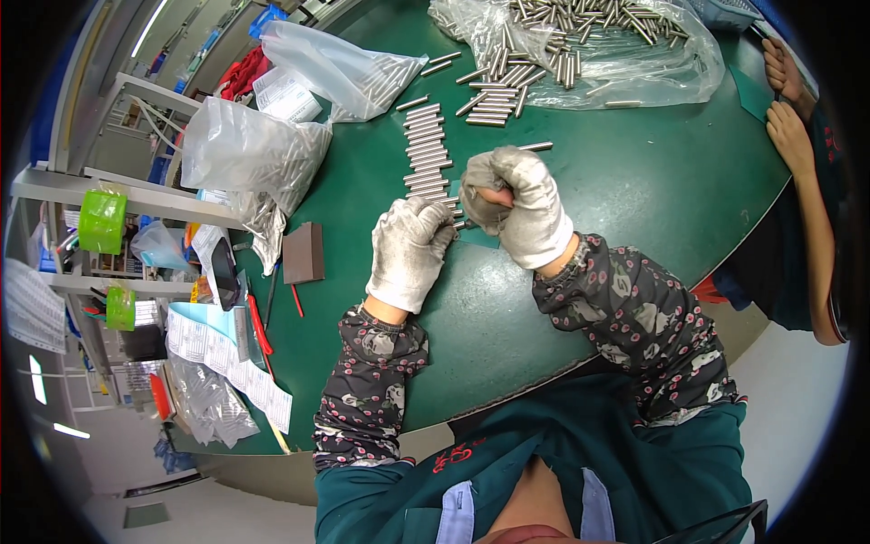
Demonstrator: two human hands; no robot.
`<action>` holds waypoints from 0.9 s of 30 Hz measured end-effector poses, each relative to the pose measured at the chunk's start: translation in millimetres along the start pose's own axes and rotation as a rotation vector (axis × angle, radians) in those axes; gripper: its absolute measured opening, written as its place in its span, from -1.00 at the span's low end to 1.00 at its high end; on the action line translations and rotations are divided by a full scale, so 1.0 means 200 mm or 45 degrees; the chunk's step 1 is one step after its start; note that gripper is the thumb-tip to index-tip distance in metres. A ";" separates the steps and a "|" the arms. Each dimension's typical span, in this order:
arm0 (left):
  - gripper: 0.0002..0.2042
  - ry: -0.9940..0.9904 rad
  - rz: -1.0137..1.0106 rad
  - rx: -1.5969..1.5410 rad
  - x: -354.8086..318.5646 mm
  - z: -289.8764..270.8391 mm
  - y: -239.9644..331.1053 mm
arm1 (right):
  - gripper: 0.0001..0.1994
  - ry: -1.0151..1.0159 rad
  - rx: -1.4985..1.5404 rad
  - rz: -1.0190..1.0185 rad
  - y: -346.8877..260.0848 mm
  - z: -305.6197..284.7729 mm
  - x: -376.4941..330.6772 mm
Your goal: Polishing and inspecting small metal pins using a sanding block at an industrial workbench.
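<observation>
L hand [410,249] & R hand [521,204] are sitting curled by the lined-up rods [430,166], can't tell if holding any, w/ a careless bump poss. scattering the row.

A broad green table [634,204], its top shining with reflected light, fills the middle of the workroom. Along the left stands a pale rack [154,207] with crossbars. Bright strip lights [71,431] glow at far left. Beige floor [263,476] shows beyond the table's near edge.
</observation>
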State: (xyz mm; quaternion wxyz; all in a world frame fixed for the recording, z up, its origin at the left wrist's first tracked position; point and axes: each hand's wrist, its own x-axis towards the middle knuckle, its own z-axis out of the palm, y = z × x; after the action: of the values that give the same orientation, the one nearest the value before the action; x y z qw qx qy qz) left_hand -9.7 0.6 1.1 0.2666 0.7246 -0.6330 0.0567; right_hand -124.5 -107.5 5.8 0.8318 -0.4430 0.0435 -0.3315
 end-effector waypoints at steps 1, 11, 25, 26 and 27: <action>-0.84 -0.030 -0.009 0.006 0.00 0.00 0.00 | -0.54 0.005 0.002 0.014 0.00 0.00 0.00; -0.83 -0.064 0.006 -0.005 0.02 -0.01 0.00 | -0.57 0.094 -0.218 -0.047 -0.01 0.07 0.04; -0.82 -0.007 0.011 -0.080 0.01 -0.03 -0.02 | -0.56 0.163 0.071 0.097 -0.03 -0.01 0.02; -0.80 0.063 0.038 -0.067 0.01 -0.03 -0.03 | -0.56 0.153 0.058 0.110 -0.03 -0.02 0.02; -0.80 0.063 0.039 -0.067 0.02 -0.03 -0.03 | -0.56 0.153 0.058 0.109 -0.02 -0.02 0.02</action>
State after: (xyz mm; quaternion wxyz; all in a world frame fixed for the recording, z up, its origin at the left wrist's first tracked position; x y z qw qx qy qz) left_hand -2.5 0.0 5.9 0.3001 0.7058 -0.6386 0.0621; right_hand -124.4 -114.3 8.0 0.8509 -0.4011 0.1048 -0.3228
